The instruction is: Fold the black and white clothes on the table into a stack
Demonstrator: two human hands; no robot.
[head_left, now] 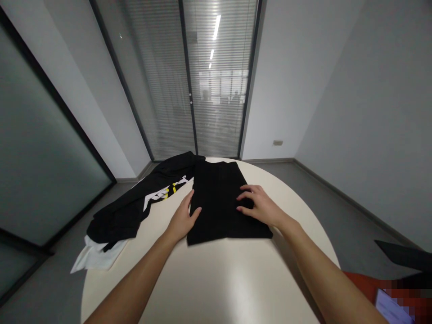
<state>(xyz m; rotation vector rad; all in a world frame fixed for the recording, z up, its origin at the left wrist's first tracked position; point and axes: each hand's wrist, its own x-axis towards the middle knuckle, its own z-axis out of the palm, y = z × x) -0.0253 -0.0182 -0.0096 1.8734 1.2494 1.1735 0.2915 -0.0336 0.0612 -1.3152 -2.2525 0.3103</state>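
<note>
Your left hand (184, 219) and right hand (260, 207), loosely open, clasping nothing, touch black cloth (218, 204) near the table (202, 288)'s far edge.

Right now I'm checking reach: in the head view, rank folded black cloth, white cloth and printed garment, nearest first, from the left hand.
1. Folded black cloth: at the left hand, right side.
2. Printed garment: to its left.
3. White cloth: farther left.

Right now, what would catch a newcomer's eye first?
A flat, four-sided black cloth stands out on the pale, rounded tabletop, with a bare left hand and bare right hand at its sides. Left of it lies a rumpled black garment with white and yellow markings.
</note>
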